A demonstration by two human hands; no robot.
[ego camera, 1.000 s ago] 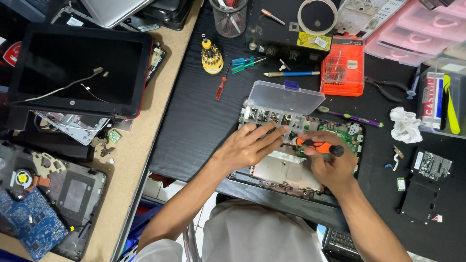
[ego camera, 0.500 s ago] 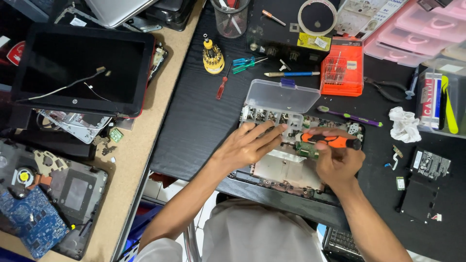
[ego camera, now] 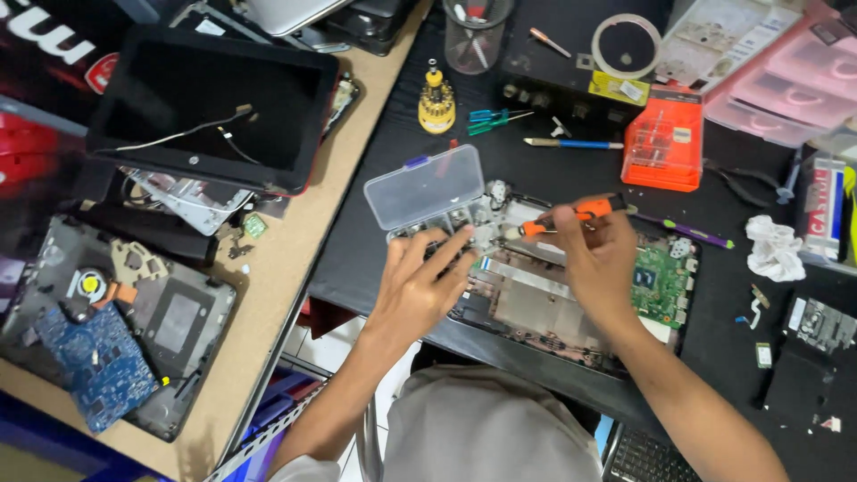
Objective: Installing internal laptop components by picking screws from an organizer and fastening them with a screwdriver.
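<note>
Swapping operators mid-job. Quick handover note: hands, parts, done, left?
Left hand: open, fingers resting on the near edge of the clear parts box and the opened laptop.
Right hand: gripping an orange-handled screwdriver, tip pointing left over the laptop's top edge.
Done: laptop cover off, green circuit board exposed; parts box lid up.
Left: board still in the chassis; which screws are out is too small to tell.
</note>
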